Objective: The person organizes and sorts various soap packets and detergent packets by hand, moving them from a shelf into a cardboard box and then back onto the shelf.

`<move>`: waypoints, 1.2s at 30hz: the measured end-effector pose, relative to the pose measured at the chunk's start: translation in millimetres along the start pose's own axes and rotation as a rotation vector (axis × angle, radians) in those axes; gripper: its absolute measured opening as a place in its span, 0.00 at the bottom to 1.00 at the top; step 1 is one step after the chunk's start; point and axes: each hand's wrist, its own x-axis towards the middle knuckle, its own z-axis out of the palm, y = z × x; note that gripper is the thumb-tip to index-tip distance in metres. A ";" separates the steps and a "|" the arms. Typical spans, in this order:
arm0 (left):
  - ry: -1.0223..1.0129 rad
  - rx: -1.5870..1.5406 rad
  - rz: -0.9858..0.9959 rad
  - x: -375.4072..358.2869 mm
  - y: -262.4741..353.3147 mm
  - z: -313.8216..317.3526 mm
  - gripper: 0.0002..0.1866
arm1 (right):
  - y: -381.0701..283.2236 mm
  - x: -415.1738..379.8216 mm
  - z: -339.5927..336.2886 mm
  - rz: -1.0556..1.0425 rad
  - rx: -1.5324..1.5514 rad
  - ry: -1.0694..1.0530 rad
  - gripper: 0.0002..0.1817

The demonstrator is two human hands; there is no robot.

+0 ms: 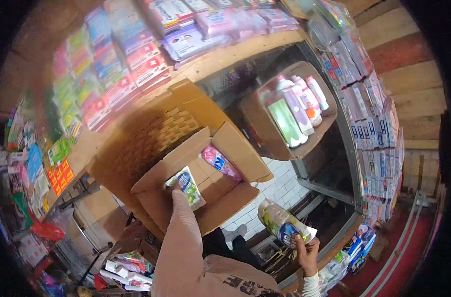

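Note:
My left hand reaches into an open cardboard box and grips the edge of a green-and-white pouch with a dark blue label. At the box's far right side lies a pink packet with blue lettering. My right hand is closed on the lower end of a second green pouch with a similar blue label. It holds that pouch outside the box, to the right, above the floor. Thumb and fingers of my right hand show on the label end; the fingers of my left hand are partly hidden.
Another cardboard box with several pink, white and green bottles stands beyond, to the right. Stacked packets cover the shelf at the back. Boxed goods line the right-hand counter. White tiles show on the floor below.

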 end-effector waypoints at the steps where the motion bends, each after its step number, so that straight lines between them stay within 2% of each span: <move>1: -0.042 -0.090 0.031 4.4 1.0 3.1 0.27 | 25.4 -8.7 -7.5 -0.020 -0.119 -0.004 0.07; 3: -0.179 -0.334 0.051 5.3 10.1 9.1 0.27 | 26.8 -19.9 -1.7 0.039 -0.099 0.015 0.08; 6: -0.448 -0.730 -0.064 -5.5 31.2 24.1 0.21 | 30.7 -32.7 0.8 0.079 -0.123 -0.001 0.10; 7: -0.428 -0.737 -0.054 2.1 31.0 36.7 0.20 | 45.6 -41.2 0.5 0.079 -0.153 0.018 0.11; 10: -0.307 -0.493 0.491 -14.9 37.7 43.3 0.29 | 78.5 -71.0 -1.0 0.064 -0.249 0.040 0.11; 11: -0.136 -0.283 0.556 -54.3 51.2 25.6 0.31 | 85.9 -80.9 -1.8 0.059 -0.282 0.045 0.11; 14: 0.002 0.029 0.590 -140.4 66.7 -11.7 0.29 | 111.3 -113.7 -1.2 -0.033 -0.374 0.098 0.09; 16: -0.164 0.144 0.720 -170.3 62.4 -27.6 0.28 | 111.1 -136.0 -1.1 0.047 -0.397 0.148 0.12; 17: -0.115 0.212 0.863 -176.1 54.6 -29.7 0.27 | 118.3 -147.6 -0.6 0.055 -0.421 0.171 0.16; 19: -0.069 0.346 0.929 -198.3 57.5 -43.1 0.24 | 129.5 -172.0 0.1 0.011 -0.435 0.234 0.22; 21: -0.143 0.164 0.938 -218.9 62.7 -55.7 0.19 | 129.2 -196.9 -1.7 0.068 -0.418 0.295 0.19; 22: -0.243 -0.083 1.007 -215.5 61.8 -54.5 0.17 | 130.3 -214.5 0.2 0.111 -0.405 0.338 0.18; 24: -0.199 0.042 1.153 -253.0 82.8 -78.2 0.13 | 153.3 -247.0 9.5 0.089 -0.397 0.447 0.18; 26: -0.295 -0.072 1.359 -270.3 101.8 -86.4 0.14 | 157.3 -281.9 9.6 0.067 -0.352 0.570 0.17; 28: -0.242 -0.101 1.773 -332.2 109.8 -103.8 0.16 | 150.3 -323.9 9.6 0.234 -0.263 0.574 0.15; 30: -0.229 -0.015 1.804 -400.8 117.1 -117.1 0.19 | 153.3 -366.8 17.8 0.309 -0.176 0.633 0.14; 33: -0.184 0.170 2.029 -478.8 123.0 -123.1 0.26 | 165.5 -432.4 39.5 0.281 -0.137 0.810 0.13; 35: -0.192 0.148 2.241 -529.0 108.0 -121.7 0.22 | 163.2 -478.7 56.2 0.243 -0.172 0.917 0.12; 36: -0.158 0.164 2.340 -573.9 80.5 -137.5 0.20 | 160.3 -500.9 64.4 0.282 -0.170 0.951 0.11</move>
